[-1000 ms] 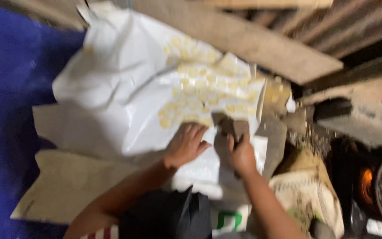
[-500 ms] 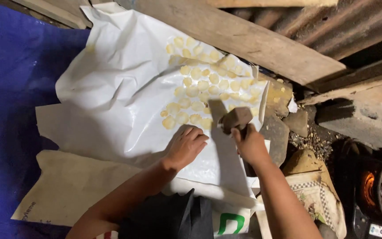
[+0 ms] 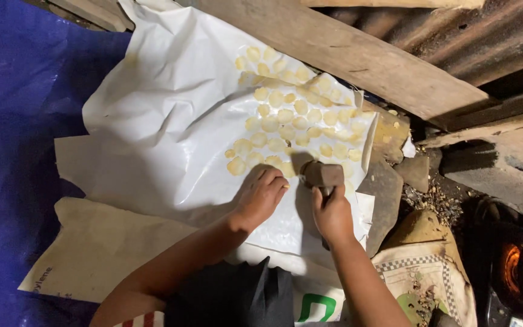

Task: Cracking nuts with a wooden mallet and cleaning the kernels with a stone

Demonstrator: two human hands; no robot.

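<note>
Over a blue tarpaulin [image 3: 13, 139] lay a crinkled, glossy white plastic sheet [image 3: 171, 109], bordered by a rough wooden plank [image 3: 346, 54] and corrugated metal. Rows of flattened, pale yellow discs [image 3: 286, 115] covered the sheet. Beside them the left hand [image 3: 260, 195] rested on the sheet, fingers curled. The right hand [image 3: 332, 213] was clamped on a brown wooden mallet [image 3: 322, 174].

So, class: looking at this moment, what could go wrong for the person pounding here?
1. The left hand rests on the white sheet right beside the mallet, so a stray blow might hit its fingers.
2. The flattened yellow pieces lie close together; pounding could jostle or merge neighbours.
</note>
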